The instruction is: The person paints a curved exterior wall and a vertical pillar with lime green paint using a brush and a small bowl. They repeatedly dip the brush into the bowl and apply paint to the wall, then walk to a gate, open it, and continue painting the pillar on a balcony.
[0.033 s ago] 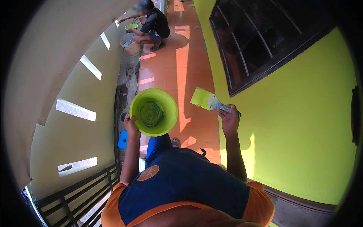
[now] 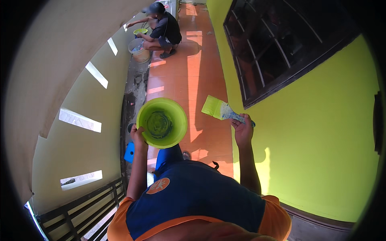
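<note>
My left hand grips a round lime-green bowl by its left rim, out in front of my body. Its inside is tilted up toward me, with a dark, streaky patch on the bottom. Out to the right, my right hand is closed round the handle of a wide paintbrush. The bristles point left, coated in lime-green paint, and white and blue smears mark the ferrule and handle. A gap of floor separates the brush from the bowl.
A lime-green wall with a dark barred window runs along my right. A pale slotted wall and metal railing stand left. Ahead, a person squats on the orange floor beside a bucket. A blue object lies left.
The surroundings sit slightly lower in the picture, as the view has shifted a little. Both hands keep the same hold on the bowl and the paintbrush.
</note>
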### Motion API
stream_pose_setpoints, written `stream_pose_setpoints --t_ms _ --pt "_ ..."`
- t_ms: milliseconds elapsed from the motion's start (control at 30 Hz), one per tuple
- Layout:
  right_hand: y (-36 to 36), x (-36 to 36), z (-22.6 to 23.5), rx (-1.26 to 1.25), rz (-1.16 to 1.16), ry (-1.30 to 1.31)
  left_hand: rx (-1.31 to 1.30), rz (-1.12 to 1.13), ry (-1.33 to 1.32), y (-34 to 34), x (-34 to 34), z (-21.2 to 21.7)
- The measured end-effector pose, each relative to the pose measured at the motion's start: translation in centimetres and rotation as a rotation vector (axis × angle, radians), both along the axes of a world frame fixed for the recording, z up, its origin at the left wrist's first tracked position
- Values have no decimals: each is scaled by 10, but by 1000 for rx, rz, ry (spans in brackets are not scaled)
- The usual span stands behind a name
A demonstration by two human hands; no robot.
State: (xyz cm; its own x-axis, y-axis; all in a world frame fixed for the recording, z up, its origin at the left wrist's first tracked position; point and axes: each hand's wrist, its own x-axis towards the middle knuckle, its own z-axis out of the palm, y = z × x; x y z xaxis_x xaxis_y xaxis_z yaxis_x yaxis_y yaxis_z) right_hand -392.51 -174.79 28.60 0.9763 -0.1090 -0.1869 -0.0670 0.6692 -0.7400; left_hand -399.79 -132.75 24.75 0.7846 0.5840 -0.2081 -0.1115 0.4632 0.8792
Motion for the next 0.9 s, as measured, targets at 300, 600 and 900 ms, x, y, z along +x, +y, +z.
stream_pose_setpoints --t_ms 300,600,900 --pt "93 211 -10 62 82 26 -3 110 16 67 175 -8" --pt "79 377 -15 79 -132 77 75 -188 17 51 440 2" --pt "0 502 -18 101 -437 128 2 -493 -27 -54 679 19"
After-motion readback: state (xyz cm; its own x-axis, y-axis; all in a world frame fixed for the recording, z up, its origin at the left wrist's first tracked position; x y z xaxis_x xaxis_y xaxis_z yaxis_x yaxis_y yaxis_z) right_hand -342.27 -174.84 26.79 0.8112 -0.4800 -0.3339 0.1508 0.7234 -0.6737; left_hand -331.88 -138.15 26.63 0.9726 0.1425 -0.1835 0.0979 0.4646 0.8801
